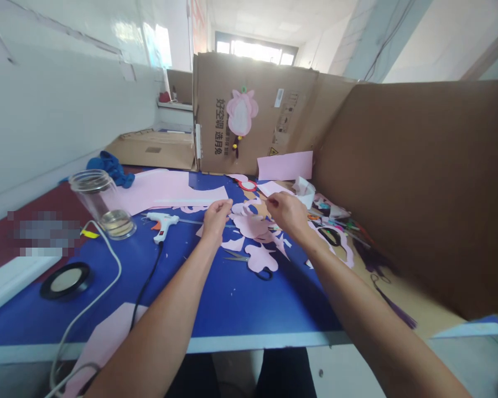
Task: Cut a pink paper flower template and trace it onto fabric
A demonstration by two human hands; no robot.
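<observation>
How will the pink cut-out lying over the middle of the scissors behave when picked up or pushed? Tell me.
The pink cut-out looks thin and sheet-like, so it is probably light for its size and may flex when lifted. Its flat, broad shape suggests it would slide rather than roll. Since it overlaps the scissors, a push might catch on them.

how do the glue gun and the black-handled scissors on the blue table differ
The glue gun has a white body, while the black-handled scissors have bare metal blades.
The glue gun trails a black cord; the scissors have none.
The glue gun lies uncovered, whereas a pink cutout hides part of the scissors.
Both lie on the blue table, out of the hands, nozzle and blades pointing to the picture's left.
</observation>
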